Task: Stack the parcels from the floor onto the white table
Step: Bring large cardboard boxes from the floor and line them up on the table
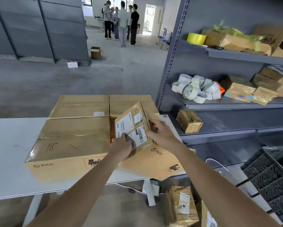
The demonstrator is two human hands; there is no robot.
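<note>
**Labelled parcel held in both hands over the cartons on the table**

The person holds a small labelled parcel (132, 122) in both hands above the large cartons on the white table (9, 145). The left hand (123, 145) has its fingers curled round the parcel's near lower corner, over a shipping label. The right hand (160, 134) grips the parcel's right edge, thumb on the labelled face and fingers wrapped round the side. The parcel is tilted, its labelled face turned up toward the camera. It sits over the PICO carton (155, 159) at the table's right end, just beside the carton marked "18" (68, 145); whether its lower edge touches the carton below cannot be told. Two more cartons lie behind these. On the floor under the table's right end stands a taped parcel (181, 204) with a white label. To the right, grey shelving (219, 104) carries white tape rolls (195, 90).
</note>
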